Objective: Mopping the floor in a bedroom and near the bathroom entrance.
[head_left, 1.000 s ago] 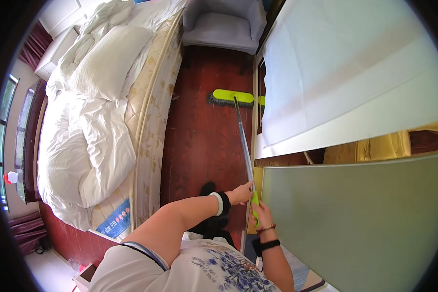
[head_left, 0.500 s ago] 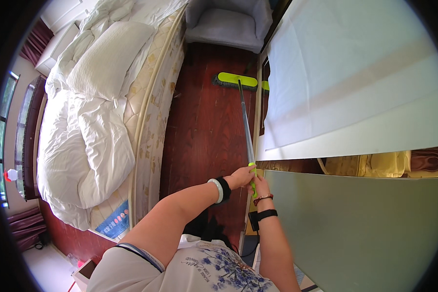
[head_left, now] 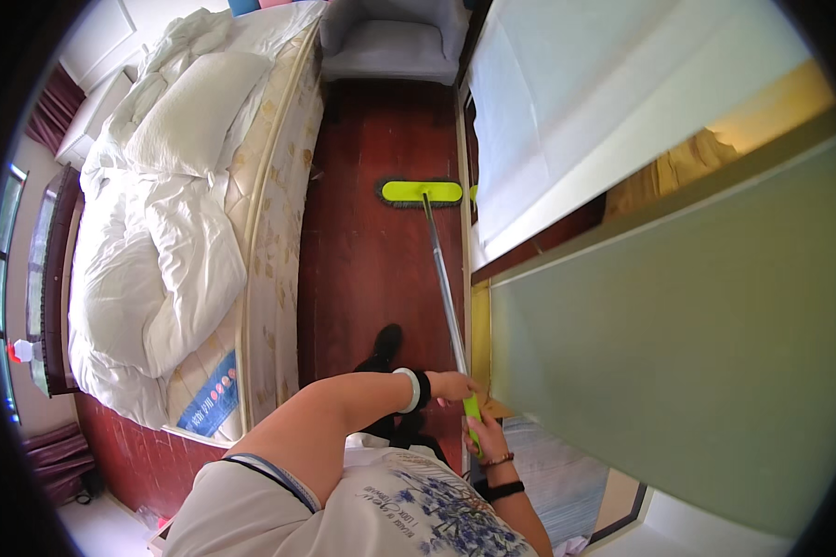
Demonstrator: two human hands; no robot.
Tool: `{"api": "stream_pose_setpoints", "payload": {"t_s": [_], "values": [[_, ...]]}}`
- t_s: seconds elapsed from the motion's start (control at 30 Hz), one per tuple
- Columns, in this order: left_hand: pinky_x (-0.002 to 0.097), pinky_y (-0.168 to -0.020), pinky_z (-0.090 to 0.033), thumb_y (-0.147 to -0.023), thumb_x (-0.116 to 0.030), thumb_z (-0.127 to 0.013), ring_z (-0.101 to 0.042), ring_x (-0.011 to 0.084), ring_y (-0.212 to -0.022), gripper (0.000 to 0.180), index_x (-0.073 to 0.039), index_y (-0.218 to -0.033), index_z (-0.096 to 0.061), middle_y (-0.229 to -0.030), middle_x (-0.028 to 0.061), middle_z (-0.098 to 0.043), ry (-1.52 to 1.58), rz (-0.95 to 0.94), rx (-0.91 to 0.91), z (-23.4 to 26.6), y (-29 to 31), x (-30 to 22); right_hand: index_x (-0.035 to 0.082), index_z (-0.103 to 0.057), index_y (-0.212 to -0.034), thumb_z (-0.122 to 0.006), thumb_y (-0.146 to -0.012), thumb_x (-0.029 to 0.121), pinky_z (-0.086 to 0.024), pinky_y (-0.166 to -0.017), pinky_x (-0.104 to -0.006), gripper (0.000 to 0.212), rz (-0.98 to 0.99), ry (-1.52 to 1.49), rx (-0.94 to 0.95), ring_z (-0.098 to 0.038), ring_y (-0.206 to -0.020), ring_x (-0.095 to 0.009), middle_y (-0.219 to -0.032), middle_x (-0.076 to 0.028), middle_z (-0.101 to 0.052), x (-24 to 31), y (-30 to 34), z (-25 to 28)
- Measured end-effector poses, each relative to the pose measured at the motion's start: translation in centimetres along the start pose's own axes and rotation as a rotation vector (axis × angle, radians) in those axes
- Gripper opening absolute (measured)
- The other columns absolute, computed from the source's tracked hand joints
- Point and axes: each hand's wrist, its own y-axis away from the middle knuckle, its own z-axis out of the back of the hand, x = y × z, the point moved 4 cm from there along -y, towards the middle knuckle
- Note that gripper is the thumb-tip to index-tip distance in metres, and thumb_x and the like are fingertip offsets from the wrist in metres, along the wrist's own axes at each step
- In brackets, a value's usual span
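Bent over a narrow strip of dark red wooden floor, we work a lime-green, oval-headed floor mop with a dark grey fringe and a silver metal pole. Its head lies flat on the boards, farther from the grey upholstered armchair than half a second ago and closer to us; our hands have drawn back with it, and a black shoe has come into sight beyond our forearm. Our left hand is closed around the shaft where the pole meets the green grip; our right hand is wrapped around the grip below it.

The fingers' undersides are hidden, as is the mop's underside. Our left arm covers part of the dark-clad legs, and the frame's upper edge cuts off the armchair. A sliver of green just past the mop's right end, perhaps a reflection, is hard to make out.

Hemming us in on the left is a bed with a floral cream mattress, rumpled white bedding and a white pillow. On the right stand a hanging white sheet and a broad grey-green panel, gold-coloured material showing between them. The armchair blocks the far end.
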Motion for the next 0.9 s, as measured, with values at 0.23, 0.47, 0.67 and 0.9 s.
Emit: {"api": "stream_pose_setpoints", "payload": {"t_s": [0.23, 0.47, 0.67, 0.9], "values": [[0.0308, -0.051, -0.05, -0.08, -0.025, -0.044, -0.057, 0.0174, -0.062, 0.037, -0.016, -0.116, -0.047, -0.086, 0.0089, -0.057, -0.108, 0.11, 0.507, -17.2, 2.2, 0.1, 0.005, -0.046, -0.113, -0.054, -0.077, 0.015, -0.035, -0.041, -0.0186, 0.038, 0.003, 0.326, -0.218, -0.049, -0.05, -0.008, -0.071, -0.004, -0.055, -11.4, 15.1, 6.9], [0.029, -0.066, -0.045, -0.08, -0.031, -0.048, -0.056, 0.0182, -0.083, 0.044, -0.013, -0.12, -0.043, -0.098, 0.006, -0.057, -0.609, -0.174, 1.059, -27.6, 5.1, -1.8, 0.004, -0.047, -0.114, -0.055, -0.077, 0.013, -0.034, -0.045, -0.0198, 0.038, 0.365, 0.601, -0.177, -0.049, -0.055, -0.009, -0.075, -0.004, -0.055, -20.7, 23.5, 16.1], [0.0302, -0.066, -0.045, -0.076, -0.031, -0.052, -0.054, 0.0186, -0.079, 0.049, -0.011, -0.119, -0.042, -0.094, 0.0081, -0.055, -0.768, -0.354, 1.055, -30.8, 5.0, 0.3, 0.004, -0.045, -0.116, -0.055, -0.078, 0.013, -0.037, -0.056, -0.0216, 0.041, 0.221, 0.346, -0.125, -0.05, -0.067, -0.01, -0.085, -0.005, -0.055, -25.5, 30.9, 21.2], [0.0357, -0.066, -0.048, -0.077, -0.031, -0.049, -0.056, 0.0249, -0.088, 0.055, -0.014, -0.126, -0.031, -0.11, 0.0143, -0.05, -0.608, 0.044, 0.946, -27.4, 5.5, 2.3, 0.003, -0.042, -0.119, -0.056, -0.078, 0.013, -0.04, -0.069, -0.0238, 0.044, 0.074, 0.074, -0.033, -0.052, -0.081, -0.011, -0.096, -0.006, -0.055, -24.6, 29.8, 16.0]]}}
